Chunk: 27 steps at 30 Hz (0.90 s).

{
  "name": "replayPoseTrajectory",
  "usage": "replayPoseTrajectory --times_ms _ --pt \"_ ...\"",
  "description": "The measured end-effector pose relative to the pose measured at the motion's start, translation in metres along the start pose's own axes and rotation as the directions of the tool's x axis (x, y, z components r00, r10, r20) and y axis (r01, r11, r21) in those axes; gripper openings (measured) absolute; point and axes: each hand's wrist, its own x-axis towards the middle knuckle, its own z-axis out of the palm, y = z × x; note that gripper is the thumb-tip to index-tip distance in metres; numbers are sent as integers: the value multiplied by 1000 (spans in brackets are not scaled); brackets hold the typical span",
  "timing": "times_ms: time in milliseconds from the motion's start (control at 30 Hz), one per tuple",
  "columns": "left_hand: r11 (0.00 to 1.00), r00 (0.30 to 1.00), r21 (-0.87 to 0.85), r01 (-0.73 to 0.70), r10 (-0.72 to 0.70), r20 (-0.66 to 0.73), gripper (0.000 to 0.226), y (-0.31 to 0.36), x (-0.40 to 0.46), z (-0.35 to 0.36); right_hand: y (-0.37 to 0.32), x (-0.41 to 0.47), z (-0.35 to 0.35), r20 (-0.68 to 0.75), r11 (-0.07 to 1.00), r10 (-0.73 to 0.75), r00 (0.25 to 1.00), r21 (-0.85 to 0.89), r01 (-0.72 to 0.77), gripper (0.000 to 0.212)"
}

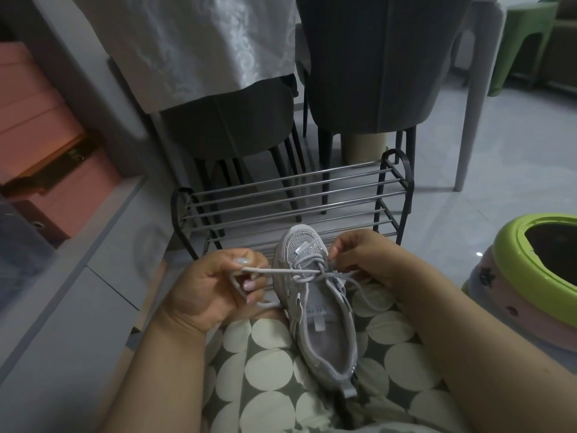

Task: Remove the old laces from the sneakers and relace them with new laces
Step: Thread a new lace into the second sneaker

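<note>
A grey sneaker (324, 332) lies on my lap, toe pointing away from me, heel toward me. A grey lace (281, 271) crosses its upper eyelets. My left hand (206, 289) is to the left of the shoe and pinches one end of the lace, which stretches taut from the shoe. My right hand (368, 257) sits at the shoe's right side near the toe, its fingers closed on the lace at the eyelets. Another strand trails loose over the shoe's right side onto my lap.
A black metal shoe rack (290, 198) stands on the floor just beyond the shoe. Behind it are two dark chairs (384, 73) and a table with a white cloth (193, 42). A green-rimmed stool (512, 254) is at right, pink boxes (40, 135) at left.
</note>
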Motion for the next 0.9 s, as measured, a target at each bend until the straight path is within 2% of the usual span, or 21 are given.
replayPoseTrajectory --times_ms 67,133,233,300,433,533,600,700,833,900 --pt "976 988 175 126 -109 -105 11 -1 0 3 -2 -2 -1 0 1000 -7 1000 -29 7 11" --pt "894 946 348 282 -199 -257 4 -6 4 9 -5 -3 -2 -2 995 1 1000 -103 -1 6" --pt "816 893 435 381 -202 -403 9 -19 14 21 -7 -4 -2 26 915 -2 1000 -404 12 26" --pt "783 880 472 405 -193 -435 12 -26 20 30 -9 -5 -1 61 849 1 998 -528 31 31" --pt "661 899 633 402 -153 -411 24 -35 24 41 -13 -9 0 145 817 -21 989 -568 101 26" --pt "627 894 665 405 -119 -432 22 -37 26 42 -15 -11 1 171 749 -43 984 -646 145 25" --pt "635 898 662 397 -120 -423 18 -36 27 41 -16 -13 -2 177 798 -40 983 -587 138 20" --pt "693 903 616 375 -123 -411 14 -34 25 39 -18 -17 -14 171 916 -58 983 -383 121 15" --pt "765 902 539 352 -125 -413 10 -35 24 39 -11 -13 -21 195 943 -98 976 -296 154 14" --pt "765 894 551 334 -72 -442 12 -39 29 37 -8 -11 -18 231 956 -96 968 -248 154 15"
